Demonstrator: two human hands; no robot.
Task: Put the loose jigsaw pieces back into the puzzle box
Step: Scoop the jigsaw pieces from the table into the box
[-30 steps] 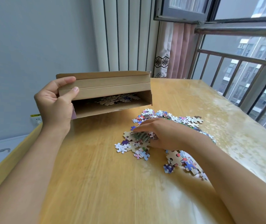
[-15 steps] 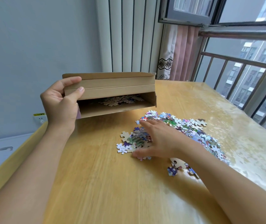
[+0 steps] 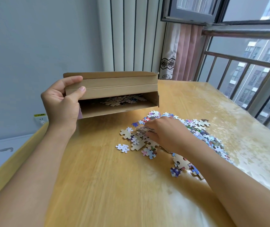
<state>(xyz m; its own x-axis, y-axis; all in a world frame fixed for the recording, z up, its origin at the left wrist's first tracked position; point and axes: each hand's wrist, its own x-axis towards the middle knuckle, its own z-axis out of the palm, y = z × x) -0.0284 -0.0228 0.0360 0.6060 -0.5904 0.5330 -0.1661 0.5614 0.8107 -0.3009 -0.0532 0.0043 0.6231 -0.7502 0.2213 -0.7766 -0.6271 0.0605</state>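
Note:
My left hand (image 3: 60,104) grips the left end of a brown cardboard puzzle box (image 3: 119,86), held tilted above the table with its open side facing me. Several pieces lie inside it. Loose jigsaw pieces (image 3: 198,130) are spread on the wooden table (image 3: 98,185) below and to the right of the box. My right hand (image 3: 165,133) rests over the left part of the pile, fingers closed around a small bunch of pieces (image 3: 145,129) lifted slightly off the table.
A white radiator (image 3: 131,33) and a pink curtain (image 3: 185,53) stand behind the table. A window with a metal railing (image 3: 245,63) runs along the right side. The table's left edge (image 3: 16,154) drops off beside a grey wall with a socket.
My right hand has drawn pieces together and its fingers have closed on a bunch, raising it a little. The box in my left hand has stayed where it was.

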